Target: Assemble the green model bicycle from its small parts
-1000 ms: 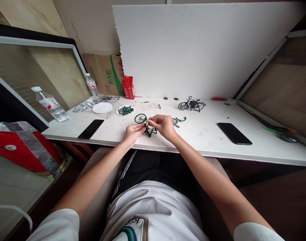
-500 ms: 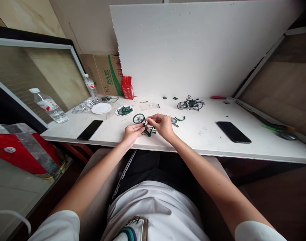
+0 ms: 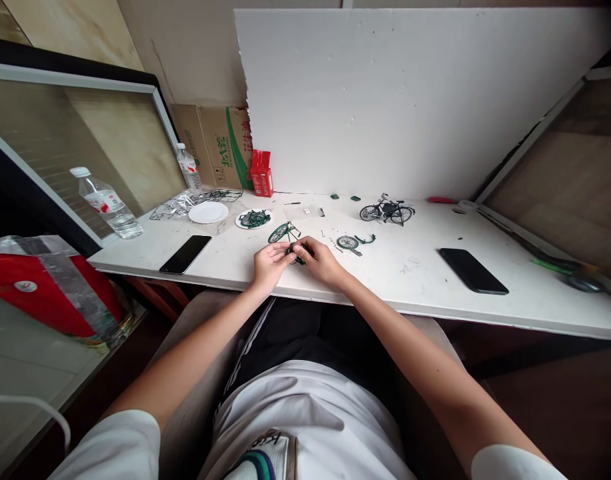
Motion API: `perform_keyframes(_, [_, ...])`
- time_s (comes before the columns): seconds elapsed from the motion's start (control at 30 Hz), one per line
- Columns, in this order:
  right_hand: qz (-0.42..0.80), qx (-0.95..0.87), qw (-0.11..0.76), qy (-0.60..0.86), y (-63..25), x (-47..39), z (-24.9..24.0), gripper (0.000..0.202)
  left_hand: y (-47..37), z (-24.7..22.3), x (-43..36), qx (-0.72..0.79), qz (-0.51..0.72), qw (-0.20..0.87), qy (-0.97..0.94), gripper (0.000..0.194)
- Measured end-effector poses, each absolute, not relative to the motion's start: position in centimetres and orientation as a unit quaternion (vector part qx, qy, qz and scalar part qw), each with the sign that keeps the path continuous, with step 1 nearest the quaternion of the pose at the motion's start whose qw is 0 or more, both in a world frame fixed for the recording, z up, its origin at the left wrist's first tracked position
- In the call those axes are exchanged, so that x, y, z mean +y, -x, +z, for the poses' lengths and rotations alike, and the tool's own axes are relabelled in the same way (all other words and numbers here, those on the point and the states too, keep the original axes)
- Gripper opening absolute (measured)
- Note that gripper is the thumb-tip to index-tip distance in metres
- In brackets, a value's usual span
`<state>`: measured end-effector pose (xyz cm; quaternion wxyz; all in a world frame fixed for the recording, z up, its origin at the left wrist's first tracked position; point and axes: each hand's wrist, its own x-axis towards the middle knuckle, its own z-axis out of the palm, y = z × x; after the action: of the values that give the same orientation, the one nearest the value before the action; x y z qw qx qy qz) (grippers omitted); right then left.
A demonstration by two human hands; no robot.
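Observation:
Between my two hands is a small green model bicycle (image 3: 289, 231), its front wheel pointing away from me to the left. My left hand (image 3: 272, 264) grips its lower frame from the left side. Fingers of my right hand (image 3: 322, 261) close on the same frame from the right, and they hide much of it. To the right on the table lie a loose spoked wheel (image 3: 347, 243), a curved green part (image 3: 366, 239) and several tiny pieces. A finished-looking black model bicycle (image 3: 387, 210) stands farther back.
Left of the hands are a white plate of green parts (image 3: 254, 219), another white plate (image 3: 208, 213) and a phone (image 3: 186, 254). A second phone (image 3: 473, 271) lies right. Water bottles (image 3: 107, 203), a red box (image 3: 262, 174) and a white board (image 3: 410, 100) stand around the table's edges.
The model bicycle has turned and tilted in my hands, its front wheel now more slanted. My right hand has moved lower and closer to my left. The view has shifted slightly.

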<state>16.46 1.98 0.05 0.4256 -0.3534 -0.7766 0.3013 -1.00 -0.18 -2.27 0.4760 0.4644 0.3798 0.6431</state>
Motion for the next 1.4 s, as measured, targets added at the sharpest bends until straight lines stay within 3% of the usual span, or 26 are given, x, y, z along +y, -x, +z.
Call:
perform_keyframes(0.6, [0.321, -0.745, 0.439, 0.385, -16.5, 2.5, -0.7, 0.043, 0.7, -2.5, -0.7, 0.347, 0.632, 0.485, -0.494, 0.045])
perform_keyframes(1.03, [0.281, -0.758, 0.43, 0.401, -17.3, 2.5, 0.0, 0.03, 0.9, -3.0, 0.3, 0.384, 0.617, 0.482, -0.49, 0.047])
perform_keyframes(1.27, [0.318, -0.727, 0.459, 0.399, -16.8, 2.3, -0.2, 0.036, 1.1, -2.8, 0.4, 0.413, 0.579, 0.524, -0.469, 0.06])
perform_keyframes(1.4, [0.331, -0.721, 0.463, 0.395, -16.7, 2.2, -0.3, 0.042, 1.0, -3.1, 0.4, 0.394, 0.61, 0.494, -0.478, 0.061])
